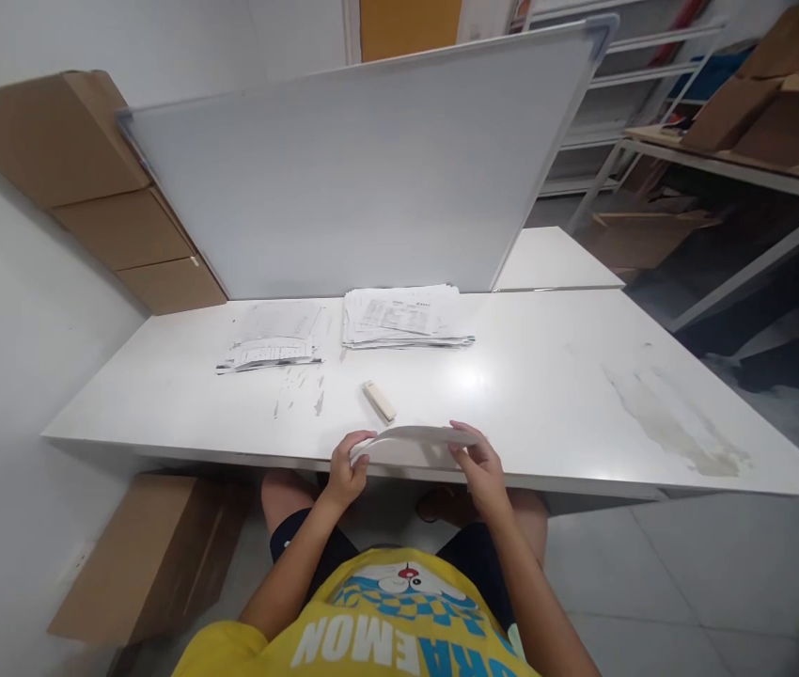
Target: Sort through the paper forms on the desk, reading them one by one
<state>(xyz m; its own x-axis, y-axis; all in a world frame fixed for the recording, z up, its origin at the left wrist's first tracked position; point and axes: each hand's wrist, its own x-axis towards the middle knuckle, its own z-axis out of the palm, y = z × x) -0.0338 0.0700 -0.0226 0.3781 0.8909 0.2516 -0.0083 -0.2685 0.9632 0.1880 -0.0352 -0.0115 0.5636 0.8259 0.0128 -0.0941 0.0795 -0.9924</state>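
White worktop (pixel 547 385), paper stack (pixel 399 318) at twelve o'clock; left hand (pixel 349 472) and right hand (pixel 480 464) pinched a bowed sheet (pixel 415 448) at opposite ends, I guessed for even support!

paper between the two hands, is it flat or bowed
Bowed: the paper shows a curved upper edge between the left hand and the right hand.

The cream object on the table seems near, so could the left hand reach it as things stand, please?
Probably yes, if its grip loosens: the left hand holds one end of the white sheet, but the cream object lies just beyond, uncovered.
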